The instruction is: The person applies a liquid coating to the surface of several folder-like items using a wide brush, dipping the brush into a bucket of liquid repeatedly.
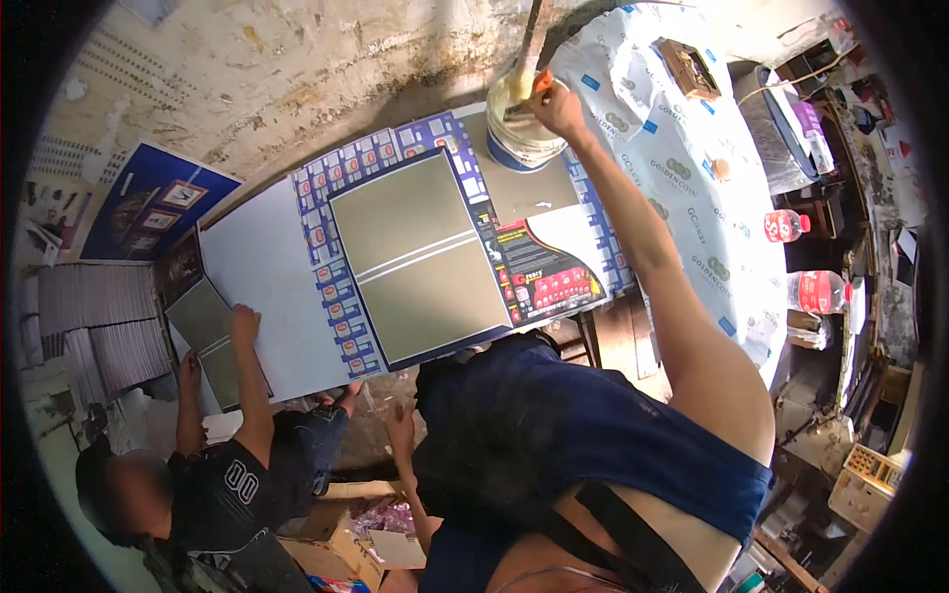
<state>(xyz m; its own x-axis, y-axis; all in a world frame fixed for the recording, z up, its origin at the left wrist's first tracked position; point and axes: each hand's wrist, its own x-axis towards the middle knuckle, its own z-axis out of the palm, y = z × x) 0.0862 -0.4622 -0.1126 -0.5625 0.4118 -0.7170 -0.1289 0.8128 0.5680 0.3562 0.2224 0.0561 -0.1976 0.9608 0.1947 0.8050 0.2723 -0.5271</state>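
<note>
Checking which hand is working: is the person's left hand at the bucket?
No, the right hand holds an orange-handled brush at the white-and-blue bucket, while the left hand hangs well apart from it.

Cannot follow the stick (534,40) past the top edge, nor its foot down inside the bucket (534,155). Cannot see most of the orange handle (543,80) beneath the right hand (558,108). Cannot make out the co-worker's blurred face (138,494), nor the small pink pieces (390,516) in the cardboard box (343,555).
</note>
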